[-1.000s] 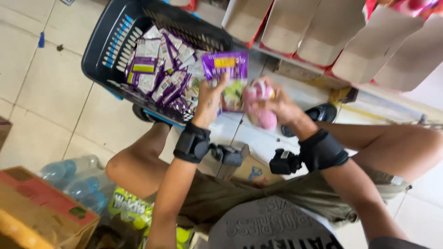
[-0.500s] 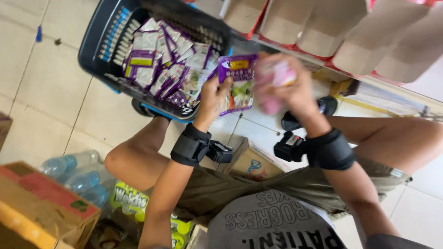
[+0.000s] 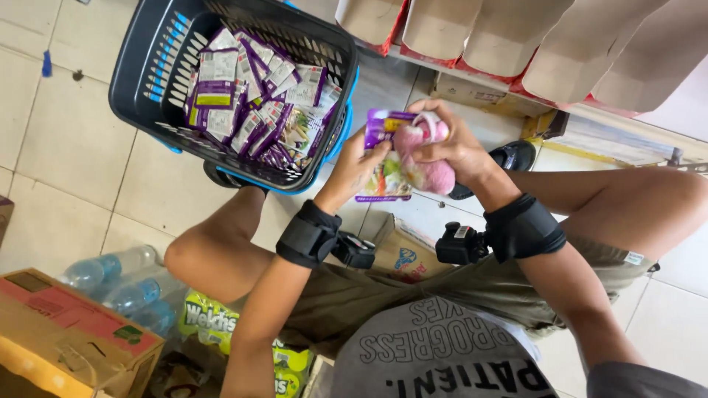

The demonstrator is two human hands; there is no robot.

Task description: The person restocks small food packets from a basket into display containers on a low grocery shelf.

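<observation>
Purple packet [image 3: 383,158] just right of basket [image 3: 147,81]: left hand [image 3: 354,168] pinches its edge, right hand [image 3: 450,147] clamps pink cloth [image 3: 431,173] on it, so we wipe flat, grip firm.

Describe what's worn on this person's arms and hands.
Both hands, left and right, are bare, with no gloves or sleeves. Each wrist carries a wide black band: the left band and the right band each hold a small black camera-like device.

Shop aisle, pale tiled floor [image 3: 66,147].
Beyond the floor, a low shelf [image 3: 472,70] holds tilted cardboard trays [image 3: 509,33]; daylight falls evenly across the tiles.
</observation>
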